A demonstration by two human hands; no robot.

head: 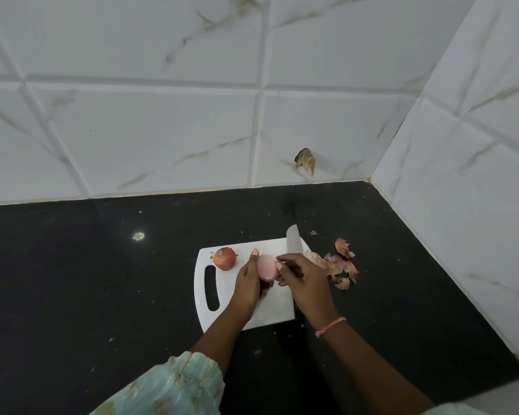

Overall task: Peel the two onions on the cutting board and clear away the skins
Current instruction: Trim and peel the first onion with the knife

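Both hands on the pale onion over the board

Left hand (247,281) cups the peeled onion (267,266), fingers curled round it, thumb up; right hand (304,280) pinches its 3 o'clock edge. The unpeeled onion (224,258) lies at 10 o'clock on the board (270,313), the knife (294,242) along its right edge, the skins (339,265) on the counter (87,280) at 3 o'clock

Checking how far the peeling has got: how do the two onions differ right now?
The onion in the hands is pale pink and bare of dry skin; the onion near the board's handle slot is still in its reddish-brown skin. The first is gripped by the left hand, fingers of the right hand on it; the second lies untouched. Both are above the cutting board.
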